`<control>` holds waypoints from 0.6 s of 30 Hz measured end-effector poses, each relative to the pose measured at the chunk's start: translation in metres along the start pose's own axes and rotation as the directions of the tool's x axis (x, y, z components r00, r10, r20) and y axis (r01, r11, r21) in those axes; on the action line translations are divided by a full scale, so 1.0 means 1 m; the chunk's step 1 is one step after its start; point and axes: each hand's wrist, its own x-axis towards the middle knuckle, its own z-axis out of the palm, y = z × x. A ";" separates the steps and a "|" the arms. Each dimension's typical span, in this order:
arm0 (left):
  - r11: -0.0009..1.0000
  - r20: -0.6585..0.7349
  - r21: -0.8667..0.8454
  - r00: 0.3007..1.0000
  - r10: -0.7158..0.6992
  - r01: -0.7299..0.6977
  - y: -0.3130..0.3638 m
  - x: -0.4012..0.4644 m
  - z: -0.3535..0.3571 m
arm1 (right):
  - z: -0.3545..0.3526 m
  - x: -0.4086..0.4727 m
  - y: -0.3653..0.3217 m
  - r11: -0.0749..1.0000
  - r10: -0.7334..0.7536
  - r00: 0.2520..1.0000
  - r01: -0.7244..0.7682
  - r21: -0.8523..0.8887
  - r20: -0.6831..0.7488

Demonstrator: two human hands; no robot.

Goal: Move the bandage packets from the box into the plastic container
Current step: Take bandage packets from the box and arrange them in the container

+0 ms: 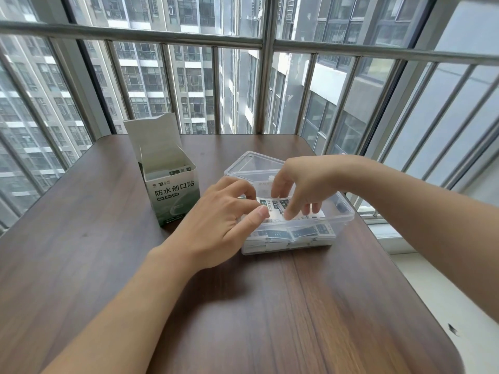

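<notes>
In the head view, both hands are working over the plastic container [344, 220], so the step in hand looks like setting a batch of bandage packets [275, 209] down inside it. The left hand [226, 211] is pinching the near-left edge of the small stack between thumb and curled fingers; the right hand [299, 190] is reaching down from above, its fingertips [289, 215] curled onto the stack's top and far side. The stack is sitting just above the packets already lying along the container's front wall, its long axis running roughly left to right across the container and its printed face turned up. The box [172, 195] is standing upright with its flap open, just left of the container, and a few packets seem to be showing inside. The next move probably calls for letting the stack settle flat, then reaching back to the box
</notes>
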 end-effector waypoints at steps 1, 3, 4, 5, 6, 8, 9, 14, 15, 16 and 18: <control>1.000 -0.004 0.000 1.000 0.003 -0.003 0.000 0.000 0.000 | 0.001 0.002 0.000 1.000 0.003 1.000 -0.003 -0.011 0.009; 1.000 -0.006 0.008 1.000 0.007 -0.007 -0.001 0.000 0.001 | 0.002 0.004 0.000 1.000 0.018 1.000 -0.018 -0.026 0.002; 1.000 -0.005 0.013 1.000 0.008 -0.008 -0.001 0.001 0.001 | 0.001 0.003 0.000 0.999 0.030 0.999 -0.030 -0.024 -0.013; 1.000 -0.003 0.017 1.000 0.008 -0.008 -0.002 0.001 0.001 | 0.000 0.003 -0.001 0.999 0.040 0.999 -0.041 -0.014 -0.028; 1.000 -0.001 0.020 1.000 0.008 -0.008 -0.002 0.001 0.001 | -0.001 0.002 -0.001 0.999 0.048 0.998 -0.048 -0.002 -0.038; 1.000 0.001 0.022 1.000 0.008 -0.008 -0.002 0.001 0.001 | -0.001 0.000 -0.001 0.998 0.054 0.997 -0.053 0.016 -0.056; 1.000 0.000 0.022 1.000 0.009 -0.009 -0.002 0.001 0.001 | -0.002 -0.001 -0.001 0.998 0.056 0.996 -0.055 0.018 -0.067; 1.000 -0.024 -0.016 1.000 0.019 -0.019 -0.001 -0.001 0.001 | -0.019 -0.006 0.006 0.997 0.058 0.994 -0.063 -0.054 -0.088; 1.000 -0.031 -0.021 0.999 0.021 -0.022 -0.001 -0.001 0.000 | -0.022 -0.008 0.006 0.992 0.058 0.995 -0.067 -0.108 -0.079; 0.999 -0.036 -0.025 0.999 0.024 -0.025 -0.002 -0.001 0.000 | -0.023 -0.010 0.006 0.982 0.061 0.996 -0.071 -0.175 -0.063; 0.999 -0.039 -0.023 0.999 0.027 -0.028 -0.002 0.000 0.000 | -0.018 -0.010 0.003 0.948 0.066 0.997 -0.071 -0.311 -0.027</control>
